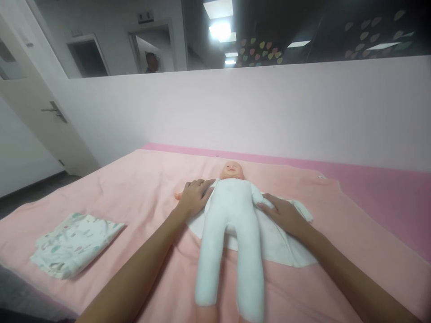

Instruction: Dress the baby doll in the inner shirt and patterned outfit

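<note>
A baby doll [232, 202] with a white cloth body lies on its back, head away from me, legs toward me. Beneath it is a spread white garment [279, 242], one sleeve showing at the right. My left hand [195, 196] is over the doll's arm on the left side, thumb and forefinger by its shoulder; the doll's small hand pokes out beyond my wrist. On the other side, my right hand [281, 213] holds the end of the doll's other arm, whose hand is hidden. My fingertips are partly hidden on both sides.
A folded white cloth with a coloured print [76, 244] lies at the left on the pink blanket [144, 179]. A pink mat edge [380, 202] shows at the right. Behind stands a white wall [252, 112] with glass above; a door [43, 103] is at the far left.
</note>
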Tool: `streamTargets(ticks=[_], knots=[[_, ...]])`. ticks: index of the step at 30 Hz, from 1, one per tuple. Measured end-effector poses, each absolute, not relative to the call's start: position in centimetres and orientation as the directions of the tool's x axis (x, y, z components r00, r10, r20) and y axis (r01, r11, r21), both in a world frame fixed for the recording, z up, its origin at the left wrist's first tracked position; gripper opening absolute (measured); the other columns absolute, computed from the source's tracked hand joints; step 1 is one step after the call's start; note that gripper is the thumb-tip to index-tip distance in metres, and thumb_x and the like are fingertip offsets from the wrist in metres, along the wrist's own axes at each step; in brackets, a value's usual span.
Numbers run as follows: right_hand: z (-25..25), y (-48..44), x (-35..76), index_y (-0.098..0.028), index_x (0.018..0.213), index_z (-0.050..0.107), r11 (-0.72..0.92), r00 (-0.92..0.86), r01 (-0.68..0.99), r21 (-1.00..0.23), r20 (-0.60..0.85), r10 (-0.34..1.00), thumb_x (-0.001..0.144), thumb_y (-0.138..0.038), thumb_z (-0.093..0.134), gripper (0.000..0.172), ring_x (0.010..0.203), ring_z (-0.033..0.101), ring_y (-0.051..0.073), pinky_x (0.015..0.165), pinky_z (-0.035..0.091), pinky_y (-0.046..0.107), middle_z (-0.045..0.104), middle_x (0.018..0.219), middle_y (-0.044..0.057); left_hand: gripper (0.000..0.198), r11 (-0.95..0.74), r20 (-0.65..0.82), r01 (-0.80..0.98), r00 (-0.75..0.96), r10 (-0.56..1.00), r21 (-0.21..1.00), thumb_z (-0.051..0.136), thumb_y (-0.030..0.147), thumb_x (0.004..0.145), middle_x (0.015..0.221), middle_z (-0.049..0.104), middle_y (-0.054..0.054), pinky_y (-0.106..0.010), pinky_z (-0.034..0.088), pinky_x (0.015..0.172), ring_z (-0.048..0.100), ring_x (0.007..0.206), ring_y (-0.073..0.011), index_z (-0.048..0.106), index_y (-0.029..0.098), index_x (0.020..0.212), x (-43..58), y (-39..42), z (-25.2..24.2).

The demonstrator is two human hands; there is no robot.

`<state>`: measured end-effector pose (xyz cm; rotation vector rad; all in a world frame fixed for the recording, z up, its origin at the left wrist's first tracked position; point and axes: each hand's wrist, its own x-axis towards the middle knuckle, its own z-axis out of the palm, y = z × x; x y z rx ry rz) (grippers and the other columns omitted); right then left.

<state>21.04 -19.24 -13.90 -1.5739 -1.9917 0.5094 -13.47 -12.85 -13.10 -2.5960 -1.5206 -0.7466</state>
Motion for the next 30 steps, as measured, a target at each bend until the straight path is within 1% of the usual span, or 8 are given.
streamTargets(ticks=[7,12,17,20,22,25,27,30], knots=[[-14.8,-18.8,21.0,-0.031,0.129,0.064,0.237,-0.153,0.772,-0.590,0.189,0.970,0.103,-0.063,0.046,0.045,0.082,0.069,0.027,0.084,0.052,0.042,0.078,0.112,0.005,0.052,-0.474,0.397,0.873,0.398,0.827,0.111,0.031,0.046,0.110,0.122,0.070,-0.009,-0.047,0.041,0.100,0.062,0.111,-0.0296,0.045,0.035,0.160,-12.8,-12.9,-13.7],[-15.0,-18.7,21.0,-0.030,0.130,0.061,0.225,-0.147,0.764,-0.605,0.177,0.973,0.103,-0.066,0.043,0.049,0.080,0.069,0.027,0.081,0.052,0.041,0.078,0.105,0.005,0.051,-0.467,0.405,0.876,0.386,0.829,0.119,0.033,0.046,0.110,0.118,0.070,-0.009,-0.049,0.042,0.099,0.062,0.108,-0.0303,0.049,0.036,0.157,-12.9,-12.6,-14.2],[-14.7,-18.8,21.2,-0.030,0.129,0.061,0.195,-0.141,0.748,-0.634,0.136,0.981,0.101,-0.068,0.044,0.050,0.083,0.069,0.028,0.082,0.051,0.041,0.078,0.103,0.004,0.042,-0.515,0.546,0.798,0.292,0.785,0.314,0.038,0.042,0.109,0.142,0.060,-0.007,-0.050,0.041,0.109,0.054,0.130,-0.0293,0.058,0.033,0.145,-12.7,-13.1,-12.0],[-14.5,-18.8,21.2,-0.030,0.127,0.061,0.195,-0.141,0.729,-0.656,0.136,0.981,0.101,-0.068,0.044,0.049,0.083,0.069,0.027,0.083,0.051,0.041,0.077,0.105,0.004,0.036,-0.565,0.660,0.711,0.189,0.727,0.419,0.038,0.040,0.110,0.139,0.062,-0.007,-0.045,0.042,0.112,0.054,0.129,-0.0264,0.060,0.027,0.135,-10.5,-14.4,-8.8],[-14.6,-18.8,21.2,-0.030,0.128,0.060,0.207,-0.151,0.719,-0.663,0.142,0.978,0.101,-0.068,0.044,0.050,0.082,0.068,0.027,0.083,0.051,0.041,0.076,0.102,0.004,0.031,-0.663,0.630,0.653,0.350,0.693,0.365,0.043,0.041,0.108,0.134,0.066,-0.006,-0.044,0.044,0.110,0.057,0.125,-0.0258,0.059,0.028,0.131,-7.7,-15.3,-7.0],[-14.7,-18.8,21.2,-0.027,0.128,0.059,0.203,-0.152,0.722,-0.662,0.135,0.979,0.101,-0.068,0.044,0.052,0.074,0.066,0.027,0.078,0.050,0.041,0.073,0.087,0.003,0.034,-0.820,0.381,0.544,0.730,0.567,0.176,0.055,0.037,0.102,0.136,0.067,-0.007,-0.042,0.043,0.110,0.058,0.128,-0.0273,0.058,0.026,0.134,-2.4,-15.6,-6.0],[-14.7,-18.9,21.5,-0.025,0.128,0.059,0.194,-0.152,0.714,-0.673,0.121,0.981,0.100,-0.065,0.048,0.050,0.073,0.066,0.027,0.075,0.050,0.040,0.073,0.084,0.003,0.039,-0.821,0.197,0.570,0.801,0.565,0.034,0.058,0.031,0.099,0.139,0.065,-0.013,-0.044,0.043,0.107,0.058,0.126,-0.0301,0.056,0.019,0.136,1.1,-14.8,-6.7],[-14.5,-18.8,22.6,-0.026,0.131,0.059,0.201,-0.147,0.646,-0.736,0.139,0.979,0.097,-0.057,0.056,0.046,0.096,0.070,0.029,0.086,0.052,0.041,0.076,0.112,0.008,0.039,-0.785,0.022,0.605,0.793,0.608,-0.134,0.064,0.027,0.094,0.133,0.067,-0.018,-0.044,0.043,0.102,0.061,0.120,-0.0326,0.057,0.014,0.131,4.8,-13.0,-8.6]])
